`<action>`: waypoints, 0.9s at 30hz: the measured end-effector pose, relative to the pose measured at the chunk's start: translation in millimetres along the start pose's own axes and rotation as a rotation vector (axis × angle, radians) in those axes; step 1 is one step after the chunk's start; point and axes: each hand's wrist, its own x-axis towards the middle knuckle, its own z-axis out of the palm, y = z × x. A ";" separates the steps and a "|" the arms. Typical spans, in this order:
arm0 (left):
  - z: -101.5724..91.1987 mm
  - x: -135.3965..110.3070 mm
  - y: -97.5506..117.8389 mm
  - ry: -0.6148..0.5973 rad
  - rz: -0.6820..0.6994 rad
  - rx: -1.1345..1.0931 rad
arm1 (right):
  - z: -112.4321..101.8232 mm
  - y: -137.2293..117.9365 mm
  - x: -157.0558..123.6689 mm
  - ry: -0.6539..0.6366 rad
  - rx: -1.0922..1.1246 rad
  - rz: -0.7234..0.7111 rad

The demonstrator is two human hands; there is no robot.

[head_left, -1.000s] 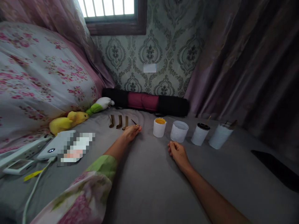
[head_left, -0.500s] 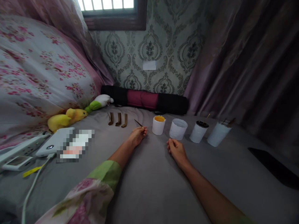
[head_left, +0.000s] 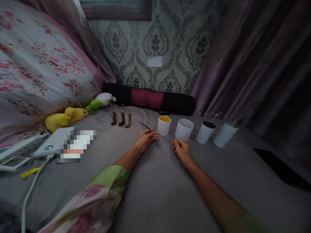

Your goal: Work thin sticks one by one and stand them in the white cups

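My left hand [head_left: 146, 139] holds a thin dark pointed stick [head_left: 145, 125] between thumb and forefinger, with its tip toward the upper left. Its other fingers are stretched out close to a white cup with an orange-yellow filling [head_left: 163, 127]. My right hand [head_left: 181, 151] is closed just in front of a wider white cup [head_left: 184, 130]. Whether anything small lies inside its curled fingers is hidden. Left of my left hand, brown bent L-shaped pieces stand in a row: a left piece [head_left: 114, 118], a middle piece [head_left: 121, 119] and a right piece [head_left: 128, 121].
On the right are a dark-topped cup [head_left: 205, 133], a tall white holder with brushes [head_left: 225, 135] and a flat black object [head_left: 279, 166]. A black-and-maroon roll [head_left: 148, 98] lies behind. Soft toys [head_left: 65, 119], a power bank [head_left: 57, 142] and a cable [head_left: 26, 200] are left.
The view tilts down slightly. My left hand has shifted right toward the orange-yellow cup, and its fingers have stretched out while keeping the stick. My right hand stays closed in nearly the same place.
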 end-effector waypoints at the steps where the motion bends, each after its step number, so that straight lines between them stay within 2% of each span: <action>1: 0.7 -1.8 -0.7 -0.009 0.010 0.005 | 0.0 -0.1 -0.1 0.001 -0.002 -0.005; 9: 3.6 -10.5 -6.8 -0.067 0.119 0.099 | 0.4 -2.1 0.7 0.002 0.025 0.015; 22: 8.1 -19.0 -12.2 -0.187 0.361 0.417 | -2.5 -6.2 -2.4 -0.026 0.115 0.065; 27: 5.7 -17.9 -15.8 -0.194 0.450 0.542 | -3.6 -6.9 -2.0 -0.037 0.136 0.074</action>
